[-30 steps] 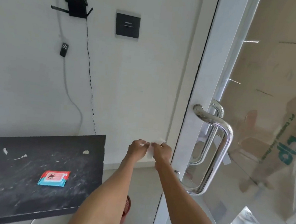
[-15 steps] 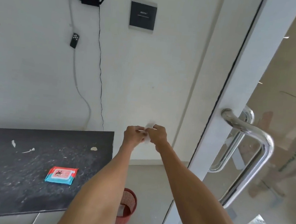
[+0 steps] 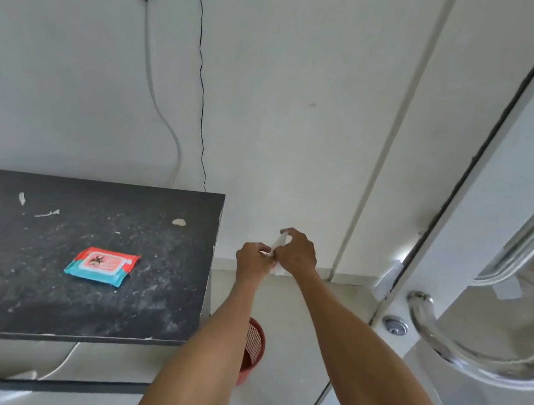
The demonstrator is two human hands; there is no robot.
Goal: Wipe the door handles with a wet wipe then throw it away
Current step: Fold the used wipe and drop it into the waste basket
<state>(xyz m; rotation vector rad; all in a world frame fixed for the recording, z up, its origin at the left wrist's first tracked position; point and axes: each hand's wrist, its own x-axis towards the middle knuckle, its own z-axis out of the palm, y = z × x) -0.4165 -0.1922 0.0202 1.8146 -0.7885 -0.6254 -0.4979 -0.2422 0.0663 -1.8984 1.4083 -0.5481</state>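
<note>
Our left hand and right hand pinch wet wipe past table right edge; likely limp, light, damp; hold corners.

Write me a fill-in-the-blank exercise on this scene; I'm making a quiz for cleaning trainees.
1. The left hand and the right hand together hold a white ____.
2. The wipes pack lies on the ____ table.
3. The mesh basket on the floor is ____ in colour.
4. The metal door handle is touched by ____ hand.
Missing words: wipe; black; red; neither.
</note>
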